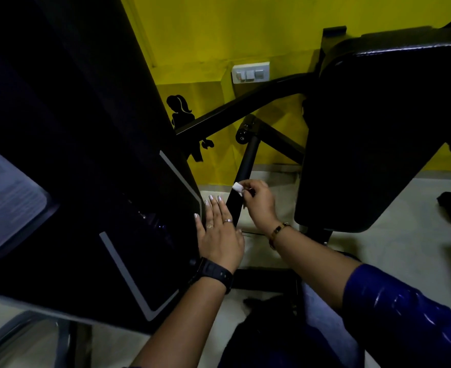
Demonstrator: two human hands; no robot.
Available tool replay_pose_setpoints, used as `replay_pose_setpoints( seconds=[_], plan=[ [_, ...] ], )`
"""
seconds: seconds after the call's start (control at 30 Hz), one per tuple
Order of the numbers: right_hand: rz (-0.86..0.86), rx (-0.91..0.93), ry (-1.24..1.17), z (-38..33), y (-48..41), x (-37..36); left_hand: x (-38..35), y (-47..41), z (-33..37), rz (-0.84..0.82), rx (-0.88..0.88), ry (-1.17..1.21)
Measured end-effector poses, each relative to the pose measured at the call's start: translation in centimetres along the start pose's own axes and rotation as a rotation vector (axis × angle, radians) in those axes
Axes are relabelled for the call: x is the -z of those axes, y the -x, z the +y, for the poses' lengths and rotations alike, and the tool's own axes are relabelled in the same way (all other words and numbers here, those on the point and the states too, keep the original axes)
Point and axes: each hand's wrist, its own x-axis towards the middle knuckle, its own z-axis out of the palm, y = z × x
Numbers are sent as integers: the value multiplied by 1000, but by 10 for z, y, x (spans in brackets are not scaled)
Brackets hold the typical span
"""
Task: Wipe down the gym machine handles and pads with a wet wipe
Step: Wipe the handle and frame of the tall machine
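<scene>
A black padded handle bar point(245, 166) of the gym machine slants down through the middle of the view. My right hand point(258, 203) pinches a small folded white wet wipe point(237, 187) and presses it against the bar's right side. My left hand point(219, 235), with rings and a black watch, lies flat with fingers spread against the edge of the machine's big black panel point(107, 181), just left of the bar. A large black pad point(365, 134) hangs at the right.
A yellow wall point(219, 35) with a white switch plate point(250, 73) and a black figure sticker point(181, 115) is behind. Black frame tubes point(245, 104) cross the middle. The floor point(391, 248) is pale; a black base bar point(266, 278) lies near my arms.
</scene>
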Motion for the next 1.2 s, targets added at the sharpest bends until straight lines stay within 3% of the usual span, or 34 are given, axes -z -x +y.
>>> replay_pose_setpoints(
  seconds=[0.2,0.43,0.67,1.0,1.2],
  plan=[
    [-27,287,69,13,16,4,0,-8,1,-20,35,2],
    [115,-21,-86,16,-64,-11,2,-30,9,112,20,54],
    [-19,246,34,33,-26,-1,-11,-43,21,162,-17,-58],
    [23,26,-84,36,-103,-4,-25,-57,20,171,-106,-263],
    [-13,213,-33,45,-64,-3,-22,-60,27,111,-80,-331]
  ],
)
